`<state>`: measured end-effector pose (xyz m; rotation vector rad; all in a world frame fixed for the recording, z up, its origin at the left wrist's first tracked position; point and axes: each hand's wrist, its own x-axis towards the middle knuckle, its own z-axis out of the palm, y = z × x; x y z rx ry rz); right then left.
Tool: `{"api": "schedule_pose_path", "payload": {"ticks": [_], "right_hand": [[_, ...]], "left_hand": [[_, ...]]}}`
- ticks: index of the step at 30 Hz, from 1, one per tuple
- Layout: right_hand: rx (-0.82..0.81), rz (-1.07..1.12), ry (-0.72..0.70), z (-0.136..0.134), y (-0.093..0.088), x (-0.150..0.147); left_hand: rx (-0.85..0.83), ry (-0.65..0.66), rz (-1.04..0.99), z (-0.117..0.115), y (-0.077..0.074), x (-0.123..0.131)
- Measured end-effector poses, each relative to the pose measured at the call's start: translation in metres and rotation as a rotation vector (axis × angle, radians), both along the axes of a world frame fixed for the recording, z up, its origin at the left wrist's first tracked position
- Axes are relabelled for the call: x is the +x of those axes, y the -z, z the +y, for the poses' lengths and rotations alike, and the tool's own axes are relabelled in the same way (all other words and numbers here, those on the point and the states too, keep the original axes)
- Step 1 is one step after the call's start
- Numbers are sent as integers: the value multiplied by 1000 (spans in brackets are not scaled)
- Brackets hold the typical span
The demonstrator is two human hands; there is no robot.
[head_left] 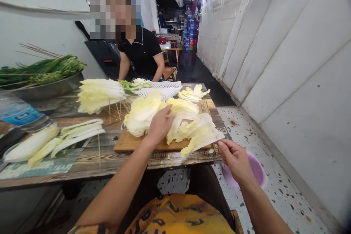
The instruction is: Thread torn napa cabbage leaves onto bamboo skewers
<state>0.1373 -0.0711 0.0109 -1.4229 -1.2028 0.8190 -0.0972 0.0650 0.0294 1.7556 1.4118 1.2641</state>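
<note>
Napa cabbage leaves [175, 122] in a loose pile on a wooden cutting board [131, 143], pale yellow-green with white ribs, crinkled tops. One white rib end sticks out past the board's right edge.

Left hand [160, 126]: open, palm down, fingers slightly spread, resting on the pile. Right hand [236, 161]: partly closed, thumb and fingers [222, 145] pinching the white end of the outermost leaf [205, 135], off the board's right side.

Only label in view: blue one on a plastic water bottle [19, 113], far left, text too blurred to read.

Same wooden-top table [109, 162]: bigger stack of pale leaves [100, 95] beyond the board, smaller stack [193, 93] to its right, white mesh sheet [160, 88] between them, loose wooden skewers [116, 111] under the big stack, white cabbage stalks [30, 144] on the left. Metal basin of green stalks [46, 87] at the far left edge.

Co-worker in black polo [142, 53] sits across the table. Pink plastic basin [246, 170] on the speckled terrazzo floor [274, 175], below the right hand. Stacked blue crates [189, 29] down the corridor.
</note>
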Motion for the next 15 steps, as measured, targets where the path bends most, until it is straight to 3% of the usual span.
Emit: {"api": "schedule_pose_path", "payload": {"ticks": [3,5,8,11,15], "right_hand": [[178,-272,149,-6,-10,-6],[361,-460,138,-7,-12,-15],[502,-709,-34,-6,-2,-33],[365,-842,-167,-4,18,-47],[212,-737,-319,-5,34,-49]], "left_hand": [[-39,14,-62,-33,-12,14],[-327,255,-317,-57,-18,21],[-768,558,-880,-80,-13,26],[-898,562,-1246,-81,4,21],[-950,427,-1193,-76,16,5]]}}
